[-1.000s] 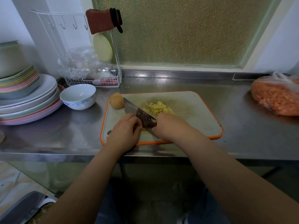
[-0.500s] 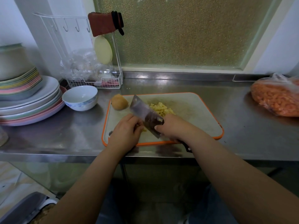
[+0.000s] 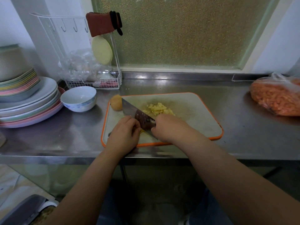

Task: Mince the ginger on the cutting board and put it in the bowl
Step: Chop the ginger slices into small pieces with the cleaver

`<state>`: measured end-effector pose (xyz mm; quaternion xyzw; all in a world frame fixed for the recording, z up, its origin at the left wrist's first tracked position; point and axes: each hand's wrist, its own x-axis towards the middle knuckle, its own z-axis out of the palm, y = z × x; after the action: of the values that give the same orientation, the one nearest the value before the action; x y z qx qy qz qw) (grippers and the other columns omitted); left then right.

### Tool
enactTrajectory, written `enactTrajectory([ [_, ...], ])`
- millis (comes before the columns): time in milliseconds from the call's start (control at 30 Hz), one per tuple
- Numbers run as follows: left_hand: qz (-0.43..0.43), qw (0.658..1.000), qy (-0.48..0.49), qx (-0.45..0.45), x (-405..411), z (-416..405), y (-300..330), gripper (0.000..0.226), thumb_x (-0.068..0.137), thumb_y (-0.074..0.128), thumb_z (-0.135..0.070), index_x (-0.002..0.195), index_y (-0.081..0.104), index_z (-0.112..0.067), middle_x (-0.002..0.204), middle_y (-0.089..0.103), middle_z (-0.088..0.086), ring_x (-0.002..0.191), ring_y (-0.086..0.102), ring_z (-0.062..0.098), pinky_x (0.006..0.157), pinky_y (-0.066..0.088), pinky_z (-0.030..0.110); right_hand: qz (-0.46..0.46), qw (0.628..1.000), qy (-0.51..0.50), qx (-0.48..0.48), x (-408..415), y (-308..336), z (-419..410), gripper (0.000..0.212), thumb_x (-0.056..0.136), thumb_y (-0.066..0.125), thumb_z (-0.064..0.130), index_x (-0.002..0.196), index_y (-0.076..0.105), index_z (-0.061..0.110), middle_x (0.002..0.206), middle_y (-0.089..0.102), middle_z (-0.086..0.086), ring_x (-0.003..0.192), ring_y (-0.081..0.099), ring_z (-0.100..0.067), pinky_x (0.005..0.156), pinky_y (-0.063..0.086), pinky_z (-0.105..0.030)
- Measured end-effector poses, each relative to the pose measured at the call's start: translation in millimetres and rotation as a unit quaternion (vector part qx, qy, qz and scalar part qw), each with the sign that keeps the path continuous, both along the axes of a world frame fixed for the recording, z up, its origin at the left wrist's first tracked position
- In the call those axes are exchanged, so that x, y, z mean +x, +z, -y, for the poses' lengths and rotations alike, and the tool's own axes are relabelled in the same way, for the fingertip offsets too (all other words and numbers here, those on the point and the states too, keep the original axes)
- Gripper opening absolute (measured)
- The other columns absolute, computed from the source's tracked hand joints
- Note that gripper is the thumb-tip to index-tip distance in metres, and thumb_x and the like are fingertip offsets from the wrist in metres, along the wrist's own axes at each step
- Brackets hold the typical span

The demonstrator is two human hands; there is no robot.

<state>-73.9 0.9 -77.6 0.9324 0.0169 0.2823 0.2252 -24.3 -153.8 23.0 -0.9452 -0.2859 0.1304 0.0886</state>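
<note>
Two hands: both were on the cutting board (image 3: 194, 114), centre of frame, on the steel tabletop (image 3: 78, 130).
Right hand (image 3: 168, 127): fingers were curled round the knife (image 3: 138, 113) at the handle end; the handle itself was hidden under the hand.
Left hand (image 3: 125, 133): curled, knuckles against the blade's left face, pinning a small yellow ginger piece (image 3: 142, 131), barely visible under the fingers.
Blade: ran from centre toward the upper left; its tip was beside a whole ginger knob (image 3: 116, 102) at the board's upper-left corner.
Ginger pile (image 3: 158, 108): chopped, just right of the blade, coarse chunks, so judged not yet minced.
Bowl (image 3: 79, 99): left of the board, looked empty.
Technique: best to keep left fingertips tucked, take short cuts, then rock the blade through the pile again.
Risk: fingers sat very close to the edge.
</note>
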Motion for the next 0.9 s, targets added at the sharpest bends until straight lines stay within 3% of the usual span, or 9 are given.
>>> enactTrajectory([
  [100,-0.010,1.000,-0.003,-0.002,0.6,0.0,1.5,0.013,0.080,0.065,-0.007,0.078,0.056,-0.015,0.081,0.046,-0.006,0.077,0.046,0.013,0.068,0.031,0.022,-0.010,1.000,-0.009,-0.013,1.2,-2.5,-6.1,0.007,0.093,0.051,0.020,0.091,0.054,0.014,0.071,0.048,-0.003,0.070,0.051,-0.023,0.065,0.041,-0.029],
  [233,-0.012,1.000,0.005,-0.008,0.5,1.4,1.9,0.013,0.079,0.065,-0.006,0.078,0.055,-0.015,0.080,0.047,-0.005,0.075,0.044,0.013,0.066,0.032,0.025,-0.029,0.999,-0.023,-0.018,2.7,-12.1,-13.7,0.018,0.093,0.053,0.019,0.108,0.058,0.010,0.077,0.051,-0.005,0.073,0.052,-0.024,0.064,0.042,-0.030],
  [433,-0.016,1.000,0.004,-0.014,0.4,2.1,3.1,0.015,0.079,0.065,-0.008,0.076,0.053,-0.017,0.078,0.046,-0.006,0.073,0.045,0.013,0.064,0.031,0.024,-0.074,0.996,-0.047,0.032,12.9,-14.7,-11.0,0.024,0.093,0.055,0.027,0.105,0.064,0.008,0.080,0.055,-0.006,0.076,0.054,-0.026,0.064,0.040,-0.027],
  [567,-0.014,0.996,0.033,-0.083,-2.7,3.0,5.8,0.010,0.083,0.065,-0.013,0.079,0.057,-0.018,0.083,0.052,-0.005,0.076,0.050,0.011,0.066,0.038,0.023,-0.084,0.993,-0.053,0.064,17.4,-11.7,0.3,0.026,0.093,0.056,0.031,0.102,0.063,0.007,0.077,0.059,-0.009,0.077,0.056,-0.029,0.052,0.035,-0.027],
  [633,-0.001,0.991,0.060,-0.120,-4.5,2.4,8.3,0.009,0.083,0.064,-0.015,0.080,0.057,-0.019,0.084,0.055,-0.004,0.078,0.051,0.008,0.068,0.037,0.017,-0.063,0.993,-0.052,0.082,15.3,-10.4,3.6,0.021,0.093,0.054,0.030,0.095,0.061,0.010,0.069,0.051,-0.004,0.074,0.053,-0.027,0.050,0.033,-0.027],
  [767,-0.001,0.993,0.087,-0.081,-6.2,-0.2,6.3,0.006,0.083,0.064,-0.015,0.082,0.059,-0.017,0.085,0.051,-0.005,0.075,0.046,0.007,0.062,0.028,0.018,-0.024,0.997,-0.026,0.064,7.8,-7.1,2.1,0.015,0.093,0.053,0.030,0.087,0.055,0.016,0.069,0.047,0.000,0.070,0.050,-0.022,0.054,0.034,-0.027],
  [900,-0.013,0.997,0.053,-0.056,-5.9,1.5,3.4,0.010,0.081,0.066,-0.012,0.081,0.058,-0.017,0.083,0.049,-0.006,0.075,0.048,0.013,0.064,0.034,0.027,-0.006,0.999,-0.009,0.041,3.5,-10.7,-2.1,0.011,0.092,0.052,0.026,0.086,0.053,0.017,0.069,0.045,0.000,0.073,0.051,-0.024,0.063,0.038,-0.029],
])
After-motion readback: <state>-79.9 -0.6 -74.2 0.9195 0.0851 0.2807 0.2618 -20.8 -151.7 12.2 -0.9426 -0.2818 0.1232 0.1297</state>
